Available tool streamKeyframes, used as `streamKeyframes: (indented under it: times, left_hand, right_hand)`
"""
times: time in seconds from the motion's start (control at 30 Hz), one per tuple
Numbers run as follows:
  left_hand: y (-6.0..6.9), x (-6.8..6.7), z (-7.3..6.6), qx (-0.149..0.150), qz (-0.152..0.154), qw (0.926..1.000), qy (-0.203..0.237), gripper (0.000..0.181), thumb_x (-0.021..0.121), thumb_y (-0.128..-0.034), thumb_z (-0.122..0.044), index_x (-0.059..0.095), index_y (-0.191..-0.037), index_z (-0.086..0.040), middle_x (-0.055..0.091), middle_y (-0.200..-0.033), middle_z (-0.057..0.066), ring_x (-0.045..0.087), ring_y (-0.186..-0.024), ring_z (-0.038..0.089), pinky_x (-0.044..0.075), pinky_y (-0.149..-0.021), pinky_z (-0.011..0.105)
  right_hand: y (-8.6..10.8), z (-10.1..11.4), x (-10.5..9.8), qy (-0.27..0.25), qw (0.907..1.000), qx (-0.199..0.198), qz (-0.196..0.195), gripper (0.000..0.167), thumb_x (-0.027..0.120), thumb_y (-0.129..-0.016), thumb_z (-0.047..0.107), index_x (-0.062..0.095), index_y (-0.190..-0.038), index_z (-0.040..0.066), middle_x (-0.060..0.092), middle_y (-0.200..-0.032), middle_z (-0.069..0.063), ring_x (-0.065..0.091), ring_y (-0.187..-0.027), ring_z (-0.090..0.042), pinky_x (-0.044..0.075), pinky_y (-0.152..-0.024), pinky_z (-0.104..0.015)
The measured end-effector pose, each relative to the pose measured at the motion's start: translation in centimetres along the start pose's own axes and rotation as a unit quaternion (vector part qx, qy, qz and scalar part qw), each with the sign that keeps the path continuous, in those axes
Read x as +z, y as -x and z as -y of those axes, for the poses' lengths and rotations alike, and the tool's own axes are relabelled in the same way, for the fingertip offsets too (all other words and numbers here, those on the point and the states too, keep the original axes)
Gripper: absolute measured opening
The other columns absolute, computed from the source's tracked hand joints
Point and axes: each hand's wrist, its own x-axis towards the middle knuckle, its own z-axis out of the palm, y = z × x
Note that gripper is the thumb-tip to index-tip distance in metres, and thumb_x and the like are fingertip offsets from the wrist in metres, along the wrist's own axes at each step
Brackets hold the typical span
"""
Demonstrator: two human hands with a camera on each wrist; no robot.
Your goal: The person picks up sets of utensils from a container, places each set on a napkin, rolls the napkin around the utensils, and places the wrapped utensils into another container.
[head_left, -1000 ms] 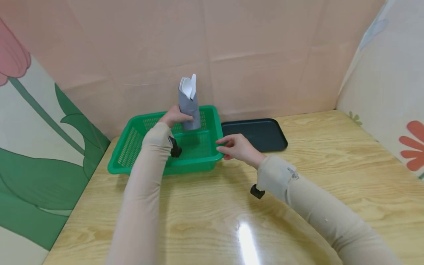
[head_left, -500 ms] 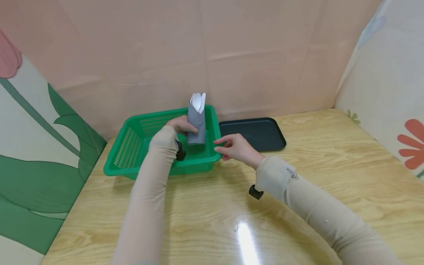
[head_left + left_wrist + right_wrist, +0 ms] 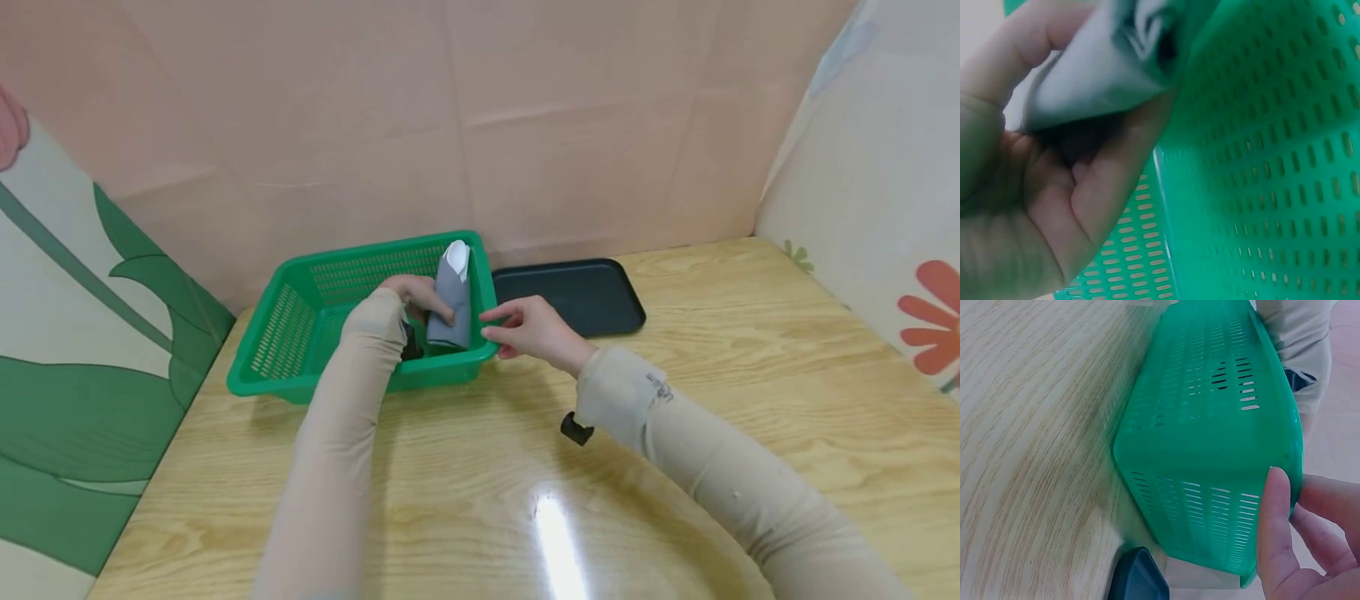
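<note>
Inside the green plastic basket [image 3: 288, 329], my left hand [image 3: 416, 292] holds a grey napkin roll of white cutlery [image 3: 453, 304] near the right wall. The roll leans, and a white spoon shows at its upper end. In the left wrist view, the thumb and fingers curl round the napkin roll [image 3: 1097, 84], beside the slotted basket wall [image 3: 1272, 156]. At the basket's front right corner my right hand [image 3: 536, 329] pinches the rim. The right wrist view has the thumb [image 3: 1275, 519] outside the basket [image 3: 1204, 447] and the other fingers over the rim.
A dark rectangular tray [image 3: 577, 296] lies on the wooden table [image 3: 465, 475], just right of the basket. Behind both rises a pinkish covered wall [image 3: 570, 133]. Walls with flower patterns stand on the left and right.
My left hand has lowered the napkin roll of cutlery into the basket and shifted it right, towards the side wall. My right hand has stayed at the rim.
</note>
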Motion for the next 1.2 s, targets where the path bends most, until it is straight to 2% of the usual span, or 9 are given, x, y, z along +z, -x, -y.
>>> streamKeyframes:
  times: [0.1,0.27,0.4,0.6,0.73,0.9,1.03,1.1,1.2]
  left_hand:
    - [-0.3,0.1,0.1,-0.008,0.017,0.9998,0.011,0.055,0.059,-0.0853,-0.009,0.035,-0.133,0.002,0.047,-0.135,0.019,0.049,-0.124,0.028,0.041,-0.104,0.038]
    - [-0.8,0.3,0.5,-0.024,0.041,0.9978,0.046,0.053,0.056,-0.0865,-0.003,0.032,-0.133,0.003,0.045,-0.135,0.019,0.046,-0.126,0.029,0.039,-0.106,0.038]
    - [-1.2,0.6,0.7,-0.039,0.053,0.9965,0.051,0.052,0.056,-0.0872,-0.002,0.033,-0.133,0.003,0.046,-0.133,0.019,0.046,-0.126,0.029,0.039,-0.106,0.038]
    - [-1.8,0.9,0.7,-0.046,0.093,0.9947,-0.005,0.049,0.057,-0.0881,-0.005,0.035,-0.132,0.002,0.048,-0.128,0.015,0.048,-0.122,0.027,0.04,-0.104,0.037]
    - [-2.2,1.1,0.8,-0.049,0.111,0.9919,-0.038,0.047,0.058,-0.0878,-0.007,0.038,-0.129,0.002,0.05,-0.12,0.011,0.052,-0.111,0.022,0.045,-0.094,0.032]
    - [-2.2,1.0,1.0,-0.052,0.115,0.9903,-0.057,0.045,0.058,-0.0875,-0.01,0.041,-0.127,0.001,0.051,-0.115,0.009,0.054,-0.101,0.019,0.048,-0.079,0.026]
    - [-2.1,0.9,1.1,-0.052,0.12,0.9893,-0.064,0.046,0.058,-0.0879,-0.01,0.04,-0.128,0.001,0.051,-0.115,0.008,0.054,-0.1,0.018,0.048,-0.077,0.024]
    - [-2.0,0.9,1.1,-0.056,0.121,0.989,-0.063,0.047,0.058,-0.0882,-0.01,0.039,-0.129,0.001,0.05,-0.115,0.008,0.053,-0.1,0.017,0.048,-0.078,0.024]
    - [-1.8,0.9,1.1,-0.075,0.105,0.989,-0.073,0.048,0.062,-0.087,-0.013,0.041,-0.128,-0.001,0.051,-0.113,0.007,0.053,-0.099,0.017,0.047,-0.078,0.024]
  right_hand:
    - [0.0,0.1,0.0,0.001,1.0,0.001,-0.001,0.036,0.061,-0.09,0.016,0.059,-0.125,0.007,0.066,-0.097,-0.015,0.068,-0.075,-0.023,0.056,-0.07,-0.029]
    - [-0.1,0.0,0.1,-0.001,1.0,0.002,0.0,0.036,0.062,-0.09,0.016,0.059,-0.125,0.007,0.066,-0.098,-0.015,0.068,-0.081,-0.029,0.057,-0.07,-0.03]
    - [0.0,-0.1,0.1,-0.003,1.0,0.006,0.001,0.034,0.062,-0.09,0.017,0.06,-0.123,0.009,0.066,-0.099,-0.015,0.067,-0.087,-0.033,0.056,-0.075,-0.034]
    - [0.1,-0.2,0.1,0.0,1.0,0.003,-0.004,0.033,0.062,-0.089,0.017,0.061,-0.122,0.01,0.066,-0.099,-0.015,0.068,-0.083,-0.031,0.056,-0.076,-0.036]
    - [0.2,-0.1,0.1,-0.001,1.0,0.005,0.0,0.034,0.062,-0.09,0.017,0.061,-0.123,0.01,0.066,-0.103,-0.017,0.068,-0.084,-0.032,0.056,-0.075,-0.034]
    - [0.4,0.1,0.1,0.004,0.9999,0.01,0.002,0.034,0.061,-0.09,0.017,0.06,-0.123,0.011,0.066,-0.106,-0.017,0.068,-0.074,-0.021,0.056,-0.07,-0.029]
    - [0.6,0.4,0.1,0.005,0.9999,0.01,0.003,0.034,0.061,-0.09,0.016,0.06,-0.124,0.011,0.065,-0.106,-0.018,0.067,-0.068,-0.014,0.056,-0.069,-0.029]
    - [0.6,0.4,0.1,0.005,0.9999,0.01,0.003,0.034,0.061,-0.09,0.016,0.06,-0.124,0.01,0.065,-0.106,-0.018,0.067,-0.069,-0.015,0.056,-0.069,-0.029]
    - [0.6,0.4,0.1,0.005,0.9999,0.01,0.003,0.034,0.062,-0.09,0.016,0.06,-0.124,0.01,0.065,-0.105,-0.018,0.068,-0.071,-0.018,0.056,-0.069,-0.029]
